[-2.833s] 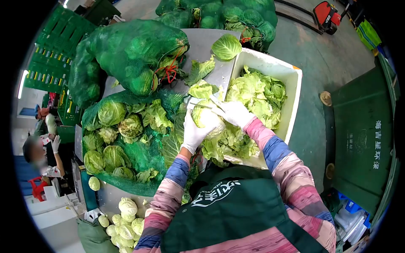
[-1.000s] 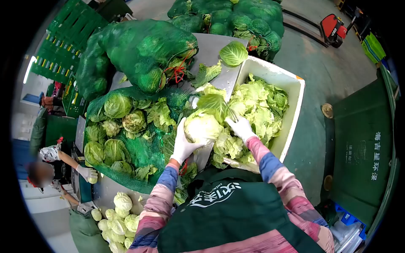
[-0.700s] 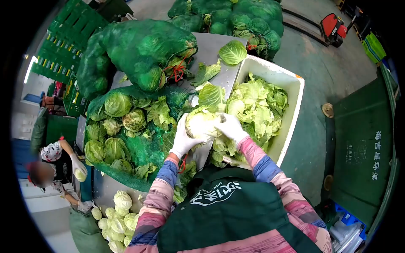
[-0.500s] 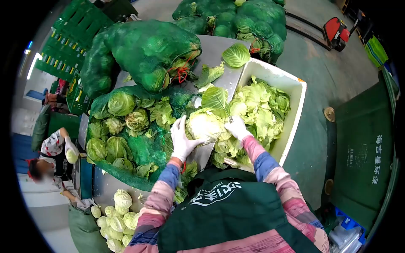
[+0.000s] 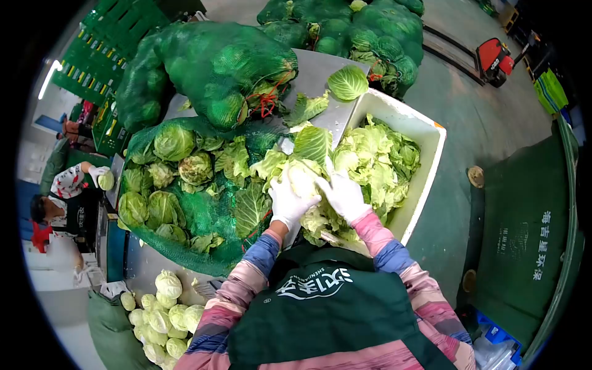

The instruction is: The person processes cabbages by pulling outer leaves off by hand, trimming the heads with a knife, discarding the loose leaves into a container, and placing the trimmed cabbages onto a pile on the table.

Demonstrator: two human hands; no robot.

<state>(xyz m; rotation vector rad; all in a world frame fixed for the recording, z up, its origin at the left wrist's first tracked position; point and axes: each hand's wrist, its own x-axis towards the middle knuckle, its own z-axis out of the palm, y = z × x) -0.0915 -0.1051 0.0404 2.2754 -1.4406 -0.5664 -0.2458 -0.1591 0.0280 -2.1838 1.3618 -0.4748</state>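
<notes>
A pale, partly stripped cabbage (image 5: 302, 177) is between my white-gloved hands above the table. My left hand (image 5: 291, 202) grips its near left side, with the fingers curled against it. On its right side my right hand (image 5: 345, 194) presses thumb and fingers to the cabbage; whether a blade is tucked in that hand is hidden. Loose outer leaves (image 5: 268, 166) stick out to the left of the head, and a large green leaf (image 5: 313, 145) lies just beyond it. Right of my hands, a white foam box (image 5: 428, 169) holds a heap of torn leaves (image 5: 382, 163).
An opened green net (image 5: 206, 225) with whole cabbages lies left; a full net sack (image 5: 216, 68) sits behind it. Trimmed cabbages (image 5: 163, 317) are piled lower left. A co-worker (image 5: 68, 197) holds a cabbage at far left. A green bin (image 5: 524, 228) stands right.
Both hands have closed in on the cabbage, the left moving right and down. The thin blade seen in my right hand no longer shows. Loose leaves now lie left of the head.
</notes>
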